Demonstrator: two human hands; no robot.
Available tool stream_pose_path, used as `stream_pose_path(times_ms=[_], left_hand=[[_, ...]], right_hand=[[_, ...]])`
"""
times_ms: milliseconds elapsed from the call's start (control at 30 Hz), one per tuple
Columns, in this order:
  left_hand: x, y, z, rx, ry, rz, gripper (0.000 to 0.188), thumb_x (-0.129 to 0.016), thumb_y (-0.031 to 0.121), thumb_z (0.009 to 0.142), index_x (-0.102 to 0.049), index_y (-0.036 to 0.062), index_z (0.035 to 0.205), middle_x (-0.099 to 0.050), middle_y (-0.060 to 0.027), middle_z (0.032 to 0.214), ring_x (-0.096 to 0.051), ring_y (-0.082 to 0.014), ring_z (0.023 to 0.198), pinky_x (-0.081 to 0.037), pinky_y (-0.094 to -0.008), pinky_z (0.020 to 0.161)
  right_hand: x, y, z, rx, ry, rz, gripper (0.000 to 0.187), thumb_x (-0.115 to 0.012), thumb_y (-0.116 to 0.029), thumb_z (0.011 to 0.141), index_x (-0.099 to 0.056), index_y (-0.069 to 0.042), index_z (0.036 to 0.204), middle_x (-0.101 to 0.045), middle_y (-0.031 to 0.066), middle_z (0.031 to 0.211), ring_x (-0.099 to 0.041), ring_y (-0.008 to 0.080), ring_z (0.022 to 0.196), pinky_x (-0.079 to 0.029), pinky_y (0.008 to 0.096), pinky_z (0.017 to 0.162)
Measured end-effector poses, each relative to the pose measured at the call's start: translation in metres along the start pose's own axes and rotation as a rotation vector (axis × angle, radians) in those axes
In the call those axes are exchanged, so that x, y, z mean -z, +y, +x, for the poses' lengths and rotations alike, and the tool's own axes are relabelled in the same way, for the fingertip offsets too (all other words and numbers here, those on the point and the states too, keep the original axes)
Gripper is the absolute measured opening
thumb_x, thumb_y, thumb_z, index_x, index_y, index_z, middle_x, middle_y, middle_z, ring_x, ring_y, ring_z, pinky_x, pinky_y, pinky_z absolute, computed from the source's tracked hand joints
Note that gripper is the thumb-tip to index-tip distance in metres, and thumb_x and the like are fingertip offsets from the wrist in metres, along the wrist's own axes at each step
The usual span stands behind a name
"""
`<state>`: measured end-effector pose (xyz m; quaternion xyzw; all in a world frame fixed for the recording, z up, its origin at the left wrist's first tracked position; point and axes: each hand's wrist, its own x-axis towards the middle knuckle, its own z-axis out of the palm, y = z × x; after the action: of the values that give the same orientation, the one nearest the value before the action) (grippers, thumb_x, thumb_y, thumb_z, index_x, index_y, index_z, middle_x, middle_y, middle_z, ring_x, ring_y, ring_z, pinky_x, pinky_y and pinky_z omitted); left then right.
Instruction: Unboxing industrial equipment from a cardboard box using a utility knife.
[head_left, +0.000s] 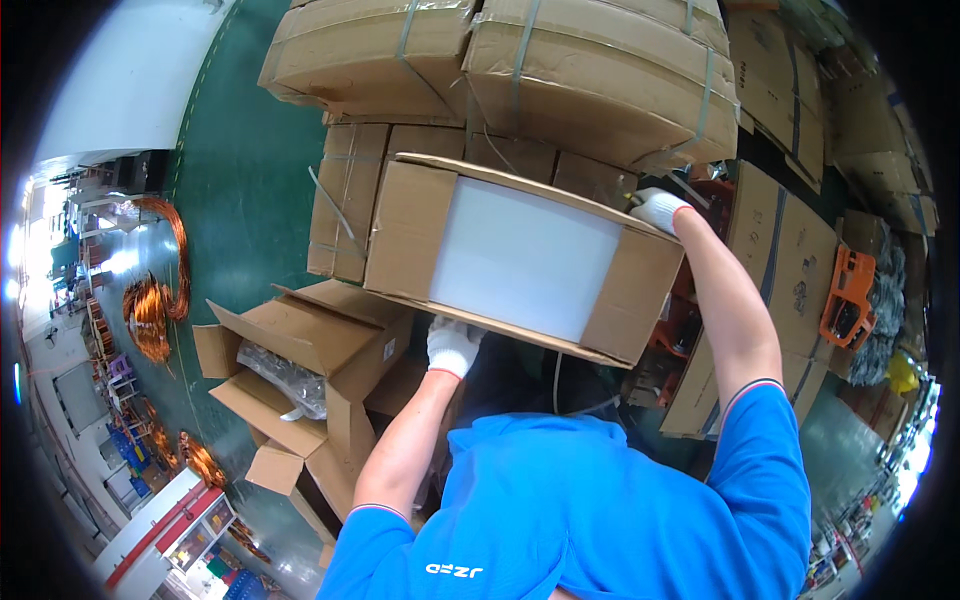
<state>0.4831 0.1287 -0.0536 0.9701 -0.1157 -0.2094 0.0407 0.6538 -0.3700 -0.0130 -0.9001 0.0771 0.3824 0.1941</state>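
Note:
A brown cardboard carton (pixel 408 225) sits tilted in front of me. Two short flaps lie over its ends, and a flat white sheet (pixel 525 260) shows between them. My left hand (pixel 452 347), in a white knitted glove, grips the carton's near edge towards the left; its fingertips are partly hidden by the edge. At the far right corner is my right hand (pixel 660 208), gloved the same way and closed. A small yellowish piece (pixel 633 200) sticks out from its fingers, too small to name, close to the carton's far edge.
Large strapped cartons (pixel 600 75) are stacked beyond. An opened carton (pixel 300 350) with clear plastic wrapping (pixel 285 378) stands at left. Tall flat cartons (pixel 775 280) and an orange frame (pixel 848 298) are on the right. Copper wire coils (pixel 150 315) lie on the green floor (pixel 235 180).

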Motion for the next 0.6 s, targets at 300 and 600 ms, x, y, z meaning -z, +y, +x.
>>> stream_pose_path(times_ms=[300,600], left_hand=[[0.185,-0.019,-0.023,-0.429,0.158,-0.435,0.031,-0.078,0.04,0.087,-0.078,0.0109,0.098,-0.075,-0.011,0.095,-0.07,-0.0334,0.096,-0.056,-0.0462,0.088],[0.196,-0.015,0.072,-0.263,0.293,0.13,0.084,-0.078,0.031,0.08,-0.047,0.0152,0.157,-0.032,-0.0241,0.16,-0.032,-0.0467,0.148,-0.027,-0.0621,0.123]], right_hand=[[0.002,-0.057,-0.135,0.063,1.205,-0.024,0.022,-0.073,-0.026,0.094,-0.067,-0.016,0.112,-0.072,0.0124,0.109,-0.072,0.0396,0.088,-0.059,0.0496,0.075],[-0.097,-0.157,-0.177,-0.264,0.702,0.072,0.058,-0.077,-0.037,0.087,-0.053,-0.013,0.134,-0.057,0.0218,0.121,-0.072,0.0421,0.092,-0.059,0.0526,0.079]])
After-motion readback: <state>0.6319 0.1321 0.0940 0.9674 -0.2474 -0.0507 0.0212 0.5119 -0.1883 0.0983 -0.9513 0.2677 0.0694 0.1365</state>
